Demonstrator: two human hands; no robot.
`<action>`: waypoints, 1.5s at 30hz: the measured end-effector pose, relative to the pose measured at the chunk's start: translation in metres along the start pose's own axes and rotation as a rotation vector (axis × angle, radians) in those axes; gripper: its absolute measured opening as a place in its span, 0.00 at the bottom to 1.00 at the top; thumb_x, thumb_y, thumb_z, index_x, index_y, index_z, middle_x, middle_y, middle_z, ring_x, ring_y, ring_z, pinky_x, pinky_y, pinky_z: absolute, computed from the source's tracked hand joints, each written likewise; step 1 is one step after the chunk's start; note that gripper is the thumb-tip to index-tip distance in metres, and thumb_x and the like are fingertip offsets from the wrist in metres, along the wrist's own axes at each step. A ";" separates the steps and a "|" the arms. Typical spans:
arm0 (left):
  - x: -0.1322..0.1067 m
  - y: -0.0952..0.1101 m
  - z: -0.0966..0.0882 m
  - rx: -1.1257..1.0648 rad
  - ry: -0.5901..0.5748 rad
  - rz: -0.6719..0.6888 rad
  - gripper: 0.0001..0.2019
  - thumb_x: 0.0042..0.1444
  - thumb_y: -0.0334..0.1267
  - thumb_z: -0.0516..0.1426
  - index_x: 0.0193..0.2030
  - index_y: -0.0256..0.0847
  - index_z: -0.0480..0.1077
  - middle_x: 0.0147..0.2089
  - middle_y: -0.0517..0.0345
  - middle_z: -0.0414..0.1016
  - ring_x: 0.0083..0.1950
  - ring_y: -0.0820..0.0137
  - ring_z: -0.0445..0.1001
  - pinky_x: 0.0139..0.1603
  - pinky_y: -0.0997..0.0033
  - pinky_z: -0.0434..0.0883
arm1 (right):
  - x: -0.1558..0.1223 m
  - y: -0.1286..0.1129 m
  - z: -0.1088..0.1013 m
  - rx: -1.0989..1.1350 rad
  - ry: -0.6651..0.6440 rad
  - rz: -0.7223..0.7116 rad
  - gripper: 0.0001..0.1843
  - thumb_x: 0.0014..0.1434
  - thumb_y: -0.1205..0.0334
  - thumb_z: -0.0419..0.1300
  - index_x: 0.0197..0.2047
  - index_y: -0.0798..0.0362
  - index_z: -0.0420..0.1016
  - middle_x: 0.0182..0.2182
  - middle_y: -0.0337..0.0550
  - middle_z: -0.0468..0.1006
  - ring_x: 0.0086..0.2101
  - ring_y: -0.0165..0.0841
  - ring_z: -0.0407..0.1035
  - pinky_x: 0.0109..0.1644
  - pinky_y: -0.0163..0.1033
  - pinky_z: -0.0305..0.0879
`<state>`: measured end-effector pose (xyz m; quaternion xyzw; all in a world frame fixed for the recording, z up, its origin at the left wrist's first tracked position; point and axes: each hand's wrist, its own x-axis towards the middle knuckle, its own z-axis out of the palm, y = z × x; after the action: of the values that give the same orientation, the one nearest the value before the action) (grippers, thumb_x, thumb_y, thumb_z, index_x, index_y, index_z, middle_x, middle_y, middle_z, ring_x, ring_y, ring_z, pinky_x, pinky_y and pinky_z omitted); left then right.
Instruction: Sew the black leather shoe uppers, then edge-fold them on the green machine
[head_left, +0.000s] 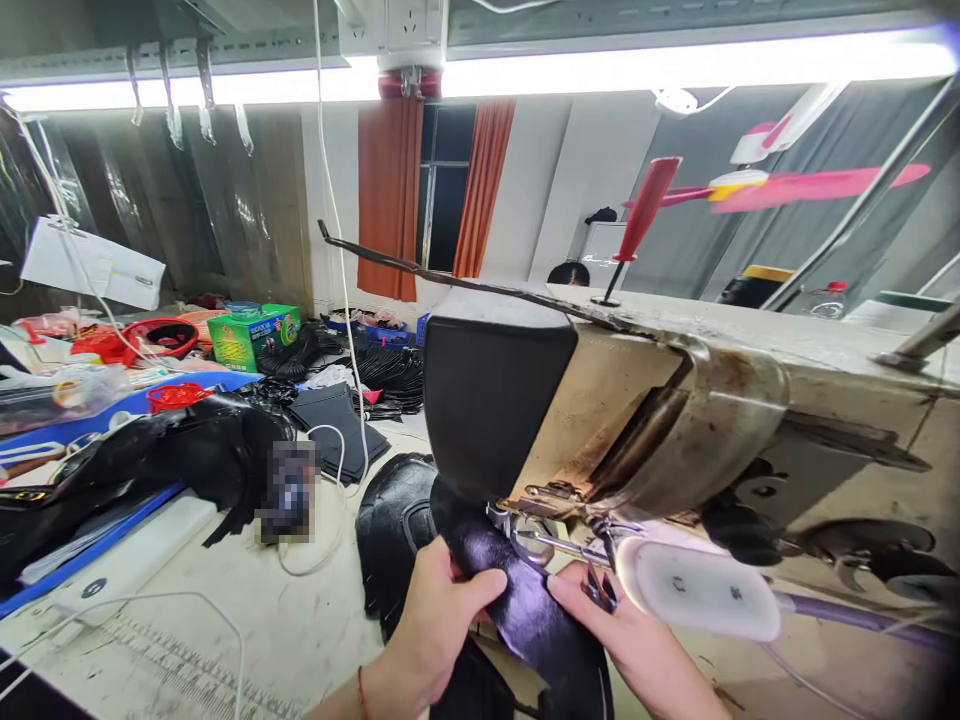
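Note:
My left hand (pixel 435 620) pinches the left edge of a shiny black leather piece (pixel 525 615) that lies under the head of a sewing machine (pixel 660 420). My right hand (pixel 637 645) grips the same piece on its right side, just below the presser foot and needle area (pixel 559 535). Small dark thread snips (pixel 600 590) also sit in my right hand's fingers. More black leather (pixel 394 535) lies on the table behind the piece. A white lamp (pixel 697 590) is fixed to the machine beside my right hand.
A pile of black material (pixel 172 450) and a blue board (pixel 90 545) lie on the left. Behind them stand a green box (pixel 251 335), a red bowl (pixel 161 335) and black straps (pixel 390 375). White cables (pixel 341 300) hang down over the table. Another person's head (pixel 568 273) shows behind the machine.

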<state>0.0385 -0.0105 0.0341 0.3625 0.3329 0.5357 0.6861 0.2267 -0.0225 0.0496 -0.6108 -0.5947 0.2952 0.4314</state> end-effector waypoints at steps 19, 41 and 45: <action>-0.003 0.004 -0.012 0.427 -0.021 0.094 0.10 0.46 0.32 0.60 0.37 0.35 0.71 0.33 0.56 0.76 0.34 0.68 0.70 0.36 0.71 0.68 | -0.040 0.009 0.054 0.190 -0.028 0.049 0.22 0.56 0.42 0.56 0.25 0.53 0.72 0.22 0.37 0.70 0.27 0.33 0.64 0.34 0.35 0.62; 0.008 0.021 -0.015 0.422 -0.135 -0.010 0.06 0.45 0.33 0.58 0.30 0.39 0.65 0.19 0.68 0.63 0.20 0.77 0.60 0.20 0.77 0.60 | -0.027 -0.008 0.089 0.332 0.189 0.014 0.24 0.55 0.42 0.58 0.19 0.52 0.64 0.15 0.32 0.61 0.20 0.28 0.55 0.26 0.35 0.54; 0.017 0.023 -0.014 0.411 -0.124 0.001 0.06 0.44 0.30 0.57 0.31 0.39 0.64 0.17 0.72 0.58 0.18 0.80 0.54 0.19 0.78 0.53 | -0.026 -0.008 0.091 0.312 0.172 0.012 0.23 0.57 0.43 0.56 0.21 0.52 0.66 0.14 0.32 0.62 0.20 0.28 0.54 0.27 0.35 0.53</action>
<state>0.0187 0.0119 0.0457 0.5272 0.3920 0.4335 0.6168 0.1405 -0.0330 0.0112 -0.5629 -0.4988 0.3330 0.5688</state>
